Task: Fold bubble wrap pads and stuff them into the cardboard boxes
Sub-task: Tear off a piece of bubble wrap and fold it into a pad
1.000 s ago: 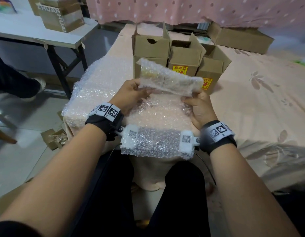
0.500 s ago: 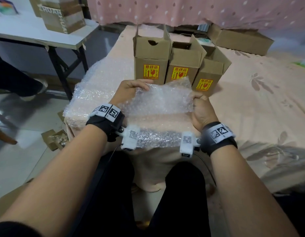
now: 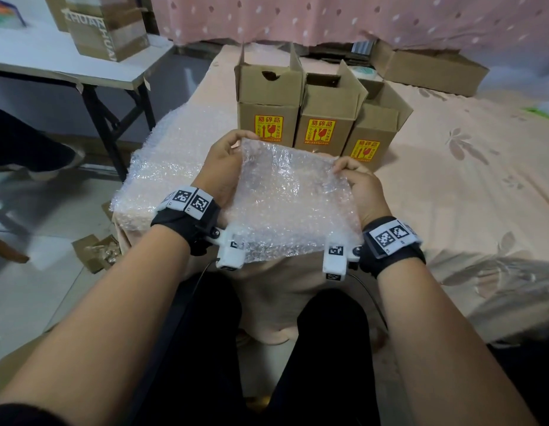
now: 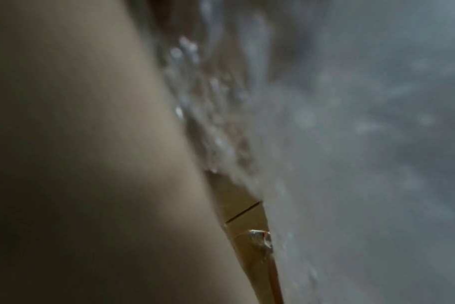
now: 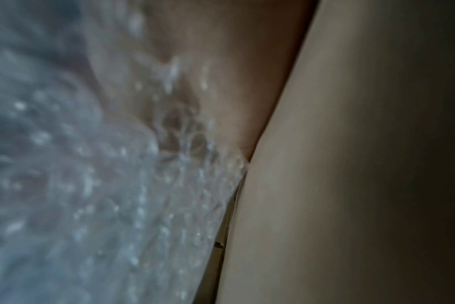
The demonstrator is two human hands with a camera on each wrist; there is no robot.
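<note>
I hold a clear bubble wrap pad (image 3: 288, 201) in front of me, lifted off the bed. My left hand (image 3: 227, 158) pinches its far left corner and my right hand (image 3: 353, 176) pinches its far right corner. Just behind the pad stand three open cardboard boxes with yellow fragile labels: left (image 3: 268, 103), middle (image 3: 327, 112) and right (image 3: 374, 130). Both wrist views are dark and blurred, showing only bubble wrap (image 4: 351, 144) (image 5: 91, 185) close against skin.
A stack of more bubble wrap (image 3: 165, 161) lies on the pink bed cover (image 3: 451, 186) to my left. A white table (image 3: 67, 63) with a cardboard box (image 3: 107, 29) stands at far left. A long flat carton (image 3: 430, 72) lies behind the boxes.
The pad's raised far edge came down toward me and the sheet opened out flat between my hands. My hands now pinch its far corners, slightly lower and nearer to me.
</note>
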